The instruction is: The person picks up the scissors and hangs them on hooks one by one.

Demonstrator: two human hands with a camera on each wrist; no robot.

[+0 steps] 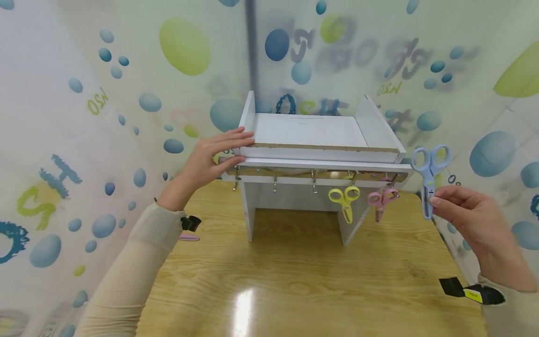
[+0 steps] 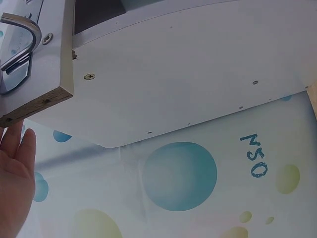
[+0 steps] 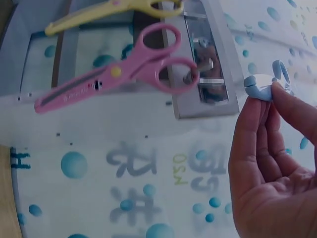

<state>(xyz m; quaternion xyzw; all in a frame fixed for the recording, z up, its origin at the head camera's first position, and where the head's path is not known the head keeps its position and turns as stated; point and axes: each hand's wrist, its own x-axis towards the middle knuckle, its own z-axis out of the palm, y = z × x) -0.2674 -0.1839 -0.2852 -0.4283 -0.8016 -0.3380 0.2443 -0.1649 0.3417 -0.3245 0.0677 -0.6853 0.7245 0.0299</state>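
Between thumb and fingers, my right hand (image 1: 480,224) pinches a pair of blue scissors (image 1: 428,175) by the blade end, handle loops up, just right of a white shelf (image 1: 311,153). My left hand (image 1: 210,157) rests with extended fingers on the shelf's left end. Along the shelf's front runs a metal hook rail (image 1: 294,174). Yellow scissors (image 1: 346,202) and pink scissors (image 1: 381,201) hang from hooks towards its right. In the right wrist view, the pink scissors (image 3: 119,69) hang by a loop on a hook, apart from the right hand (image 3: 277,163).
The shelf stands on a wooden table (image 1: 294,285) near its back. A small pink object (image 1: 188,237) lies on the table beyond the left wrist, partly hidden. Patterned curtains (image 1: 126,93) enclose the back and sides. Hooks left of the yellow scissors carry nothing.
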